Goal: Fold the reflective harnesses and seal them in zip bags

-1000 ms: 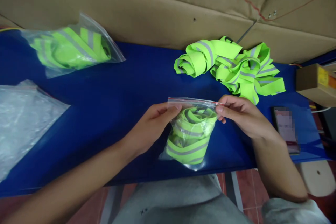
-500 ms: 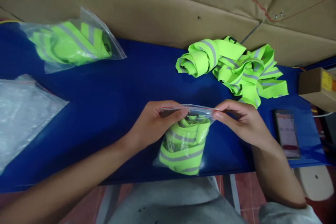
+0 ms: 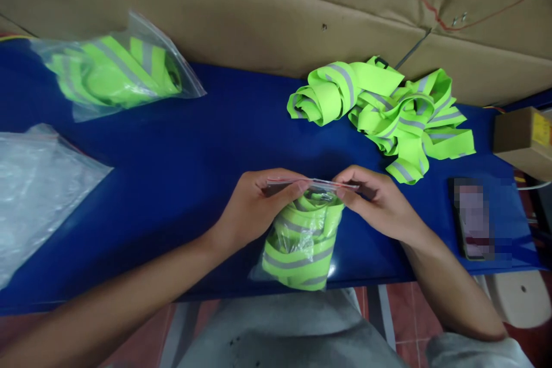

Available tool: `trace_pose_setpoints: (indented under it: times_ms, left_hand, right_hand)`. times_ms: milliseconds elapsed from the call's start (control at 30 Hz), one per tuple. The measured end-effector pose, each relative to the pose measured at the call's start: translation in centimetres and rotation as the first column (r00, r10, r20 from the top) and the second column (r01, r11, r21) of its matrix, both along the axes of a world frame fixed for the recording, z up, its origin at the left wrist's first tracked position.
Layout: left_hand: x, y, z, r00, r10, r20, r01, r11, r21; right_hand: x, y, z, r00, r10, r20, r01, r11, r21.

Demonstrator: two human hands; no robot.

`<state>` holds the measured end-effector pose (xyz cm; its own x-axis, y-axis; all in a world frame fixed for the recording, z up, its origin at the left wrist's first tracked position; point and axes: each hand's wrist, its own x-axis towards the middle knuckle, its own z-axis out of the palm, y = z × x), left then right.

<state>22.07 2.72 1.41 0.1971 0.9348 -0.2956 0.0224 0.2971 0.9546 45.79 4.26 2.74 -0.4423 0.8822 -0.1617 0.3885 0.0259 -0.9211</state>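
Near the front edge of the blue table is a clear zip bag with folded neon-yellow reflective straps inside, silver stripes showing through the plastic. My left hand pinches the left part of its red-lined zip strip between thumb and fingers. On the strip's right part, my right hand has a similar thumb-and-finger pinch. The two thumbs are close together along the top. Whether the zip is fully closed I cannot tell.
Loose neon reflective straps lie heaped at the back right. A filled zip bag rests at the back left, with a pile of clear bags in front. A phone and a cardboard box are on the right.
My right hand has slid left along the zip strip, closer to my left hand. My left hand stays pinched at nearly the same spot.
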Motion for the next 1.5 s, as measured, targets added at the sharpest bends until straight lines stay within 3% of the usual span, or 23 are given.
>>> trace_pose_setpoints:
  times_ms: [200,333,467,667,900,1000,1100,1233,1500]
  left_hand:
    - [0.0,0.0,0.2,0.998,-0.049,0.026,0.049,0.999,0.000]
    - [0.0,0.0,0.5,0.994,-0.094,0.055,0.096,0.995,-0.033]
    - [0.1,-0.2,0.1,0.989,-0.140,0.039,0.142,0.989,-0.047]
    - [-0.3,0.4,-0.4,0.952,-0.283,0.115,0.287,0.958,-0.021]
    - [-0.4,0.4,-0.4,0.949,-0.295,0.113,0.298,0.954,-0.009]
    - [-0.6,0.8,-0.2,0.933,-0.333,0.137,0.342,0.939,-0.046]
    - [-0.7,1.1,-0.1,0.942,-0.302,0.146,0.316,0.945,-0.088]
    - [-0.6,1.0,-0.1,0.971,-0.197,0.138,0.214,0.970,-0.118]
    - [-0.3,0.3,-0.1,0.985,-0.142,0.098,0.146,0.989,-0.033]
  right_hand:
    - [-0.5,-0.7,-0.5,0.997,-0.072,0.019,0.072,0.997,0.005]
    - [-0.4,-0.6,0.0,0.998,-0.045,0.047,0.042,0.997,0.063]
    - [-0.8,-0.6,0.2,0.999,-0.015,0.036,0.014,1.000,0.015]
    - [-0.9,-1.0,0.0,0.993,-0.043,0.106,0.028,0.989,0.142]
    - [1.2,0.3,0.8,0.990,0.113,0.089,-0.110,0.993,-0.036]
    - [1.7,0.6,0.9,0.983,0.134,0.122,-0.130,0.991,-0.037]
    - [1.1,0.2,0.5,0.984,0.075,0.163,-0.090,0.992,0.086]
    - [-0.2,-0.8,-0.2,0.976,0.099,0.195,-0.147,0.957,0.249]
    - [-0.7,-0.7,0.0,0.991,0.121,0.050,-0.124,0.990,0.066]
